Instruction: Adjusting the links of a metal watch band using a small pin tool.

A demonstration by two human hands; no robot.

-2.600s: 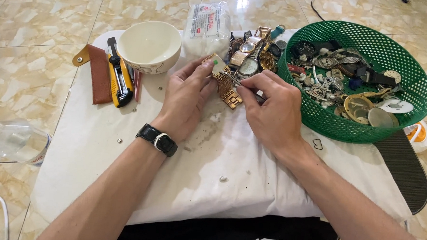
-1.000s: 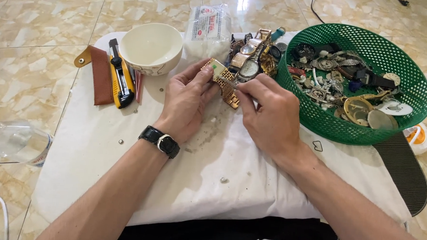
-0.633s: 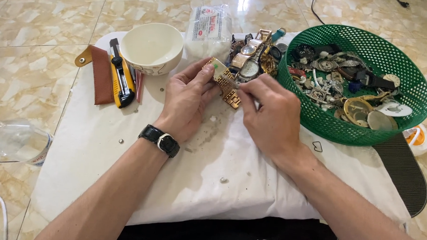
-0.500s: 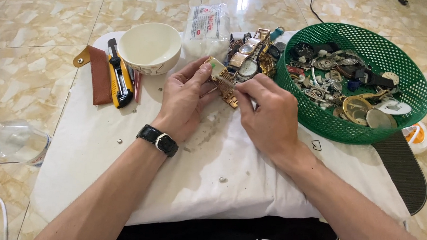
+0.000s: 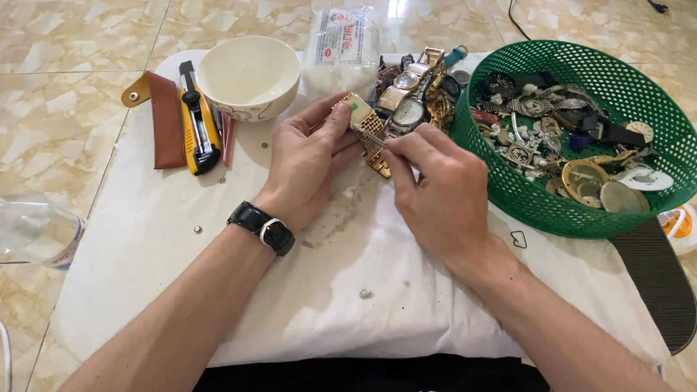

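- Head view: our left hand (image 5: 307,167) pinches the gold watch (image 5: 367,126) over the white cloth (image 5: 205,252), beside the bowl (image 5: 248,75).
- Our right hand (image 5: 442,196) is closed on a thin tool (image 5: 374,139) at its band; we judge the work mid-way.
- Many watches wait in the green basket (image 5: 665,124).

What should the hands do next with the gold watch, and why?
Probably keep the left hand pinching the gold watch steady while the right hand nudges its thin tool a little further into the band. The tip already touches the links, and the watch is raised off the white cloth, so it could wobble.
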